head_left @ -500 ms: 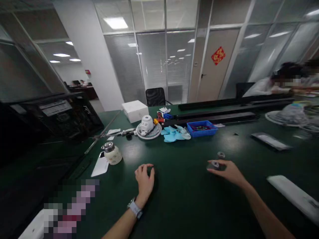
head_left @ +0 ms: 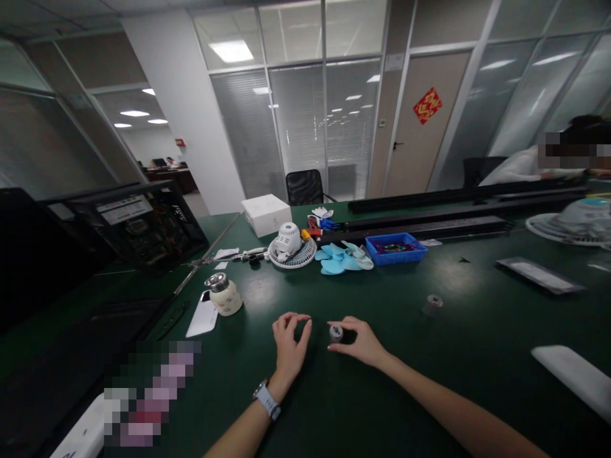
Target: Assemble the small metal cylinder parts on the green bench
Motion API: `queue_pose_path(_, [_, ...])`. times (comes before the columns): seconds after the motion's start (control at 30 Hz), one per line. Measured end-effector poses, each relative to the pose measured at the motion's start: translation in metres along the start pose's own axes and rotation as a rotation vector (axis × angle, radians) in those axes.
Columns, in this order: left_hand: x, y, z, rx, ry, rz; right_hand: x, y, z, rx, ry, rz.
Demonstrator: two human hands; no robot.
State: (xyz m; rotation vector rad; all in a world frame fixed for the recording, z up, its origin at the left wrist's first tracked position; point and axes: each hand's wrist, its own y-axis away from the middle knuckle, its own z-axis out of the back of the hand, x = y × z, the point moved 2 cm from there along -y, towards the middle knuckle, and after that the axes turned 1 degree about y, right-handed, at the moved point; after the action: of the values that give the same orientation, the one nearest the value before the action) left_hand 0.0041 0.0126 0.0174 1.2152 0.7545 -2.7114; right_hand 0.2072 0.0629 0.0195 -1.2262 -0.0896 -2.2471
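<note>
Right hand (head_left: pixel 365 343): gripping small grey metallic cylinder (head_left: pixel 336 334) between thumb and fingertips.
Left hand (head_left: pixel 288 348): curled, just beside cylinder, apart; grip not discernible.

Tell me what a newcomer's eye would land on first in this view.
Probably the red diamond sign on the door at the back, right of centre. Next, the light-blue fan blades on the green table, just left of the blue tray. Up front, the right hand's grip holds a small grey cylinder, beside the open left hand's grip.
</note>
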Motion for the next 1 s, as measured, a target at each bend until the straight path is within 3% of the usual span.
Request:
queue_pose_path(0.17, [-0.024, 0.007, -0.017, 0.148, 0.090, -0.182, 0.001, 0.003, 0.001, -0.040, -0.070, 0.036])
queue_pose_path(0.37, [-0.034, 0.006, -0.033, 0.122, 0.142, -0.155, 0.001, 0.003, -0.002, -0.059, -0.026, 0.038])
queue_pose_path(0.5, [-0.031, -0.002, -0.024, 0.083, 0.168, -0.125, -0.003, 0.003, -0.003, -0.054, 0.007, 0.037])
queue_pose_path(0.63, [-0.013, -0.008, -0.001, 0.022, 0.088, -0.095, -0.001, 0.003, -0.001, -0.038, -0.001, 0.024])
queue_pose_path(0.77, [0.010, -0.008, 0.010, 0.187, -0.123, -0.006, 0.003, 0.004, 0.002, -0.026, 0.002, -0.010])
queue_pose_path(0.87, [0.017, -0.007, 0.009, 0.278, -0.226, 0.029, 0.005, 0.005, 0.004, -0.021, 0.004, -0.015])
queue_pose_path(1.0, [0.014, -0.007, 0.008, 0.275, -0.213, 0.045, 0.004, 0.006, 0.003, -0.025, -0.015, -0.004])
